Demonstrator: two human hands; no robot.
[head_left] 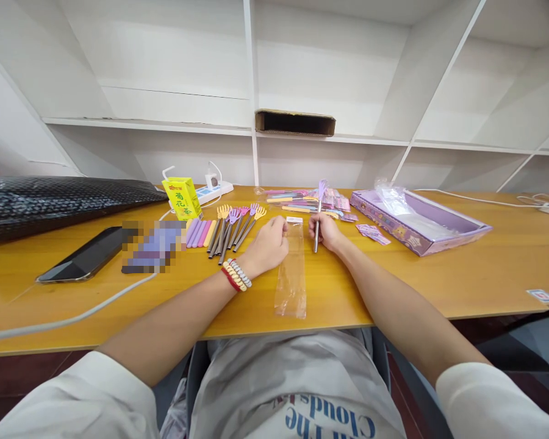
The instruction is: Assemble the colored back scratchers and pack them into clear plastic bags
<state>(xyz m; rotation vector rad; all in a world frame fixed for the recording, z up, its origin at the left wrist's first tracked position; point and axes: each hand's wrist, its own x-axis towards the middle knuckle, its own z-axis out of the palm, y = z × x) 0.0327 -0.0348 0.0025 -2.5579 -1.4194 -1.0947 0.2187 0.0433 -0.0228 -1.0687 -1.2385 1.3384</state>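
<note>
In my right hand [327, 233] is a back scratcher with a silver shaft and a purple hand-shaped head [321, 190]; it stands nearly upright, head away from me. My left hand [271, 245] is closed at the upper left edge of a clear plastic bag [291, 274], which lies flat with its length toward me. Its fingertips seem to pinch the bag, though the contact is partly hidden. Left of that hand lies a bunch of back scratchers [232, 230] with yellow, purple and pink heads. Beside them are several coloured handle sleeves [200, 233].
Bagged back scratchers [297, 200] lie behind my hands. Small printed cards [373, 234] and a purple box [421, 241] are to the right. At left are a yellow drink carton [182, 198], a phone [89, 253], a white cable [96, 310] and a power strip [215, 191].
</note>
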